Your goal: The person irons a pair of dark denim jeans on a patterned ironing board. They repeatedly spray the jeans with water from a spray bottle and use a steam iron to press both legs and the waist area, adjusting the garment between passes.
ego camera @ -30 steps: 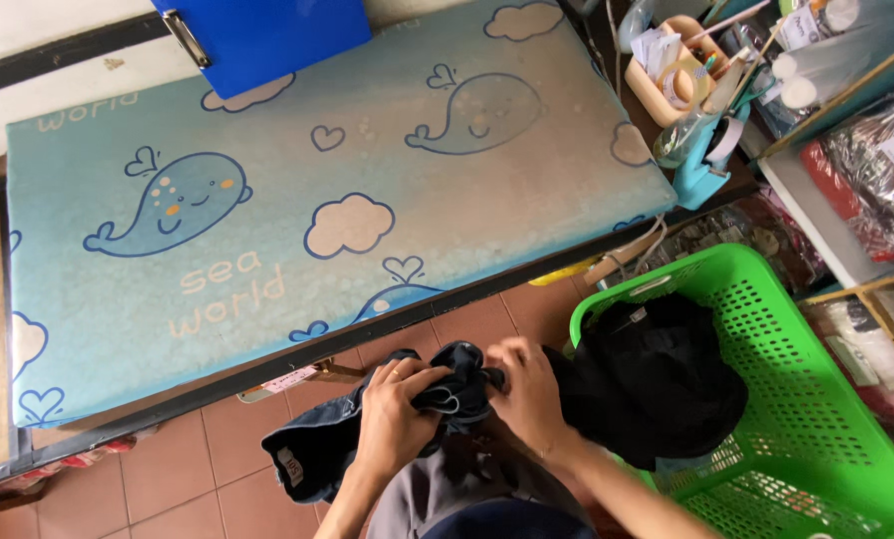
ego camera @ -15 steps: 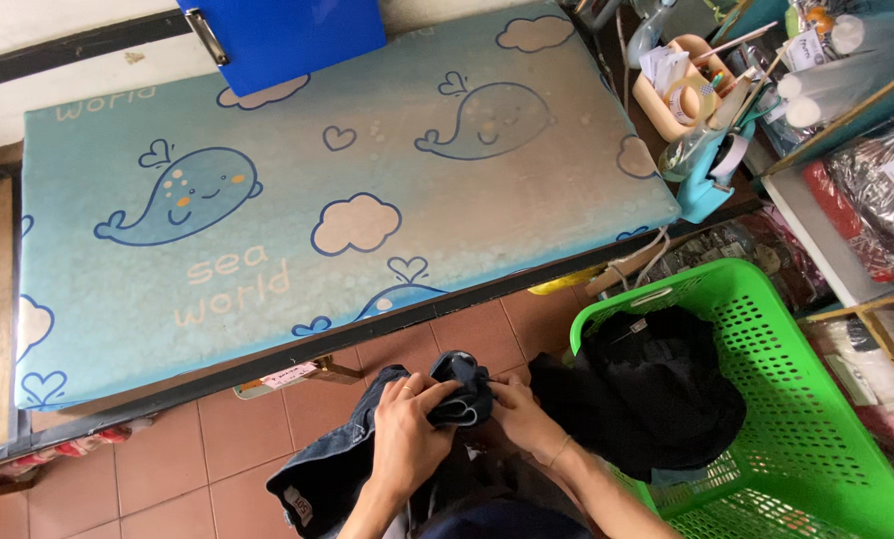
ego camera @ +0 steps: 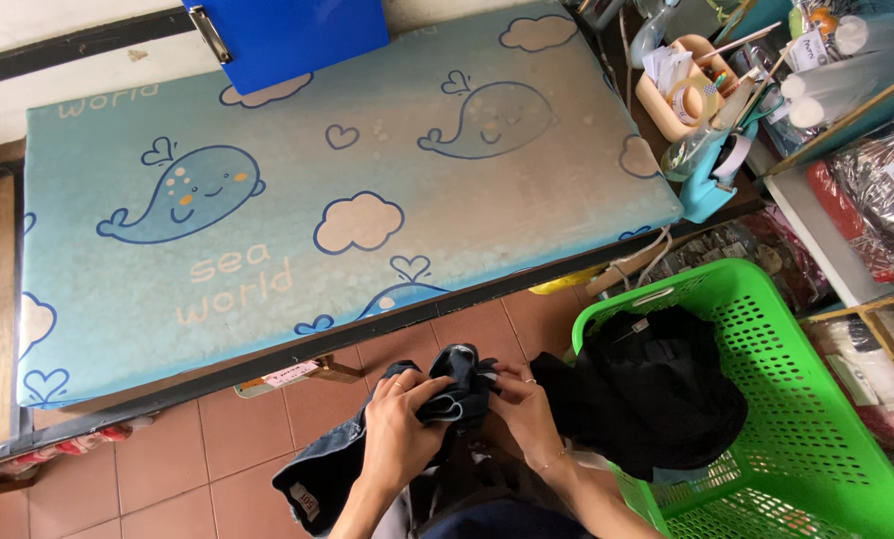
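Since a second ago the dark bundle has come up a little and both hands have closed in on it. I'm watching the left hand (ego camera: 399, 431), fingers curled and pressed around the dark denim garment (ego camera: 447, 394), which sits bunched between the two hands above the tiled floor (ego camera: 218, 469). The right hand (ego camera: 527, 414) pinches the same cloth just beside it. I'd judge this is gathering and straightening; the next move calls for finding an edge. The cloth looks heavy, soft, creased. Right of the fingers: a rigid green perforated basket (ego camera: 826, 399) holding black clothes (ego camera: 657, 389). Beyond them, the padded whale-print desk (ego camera: 297, 220).
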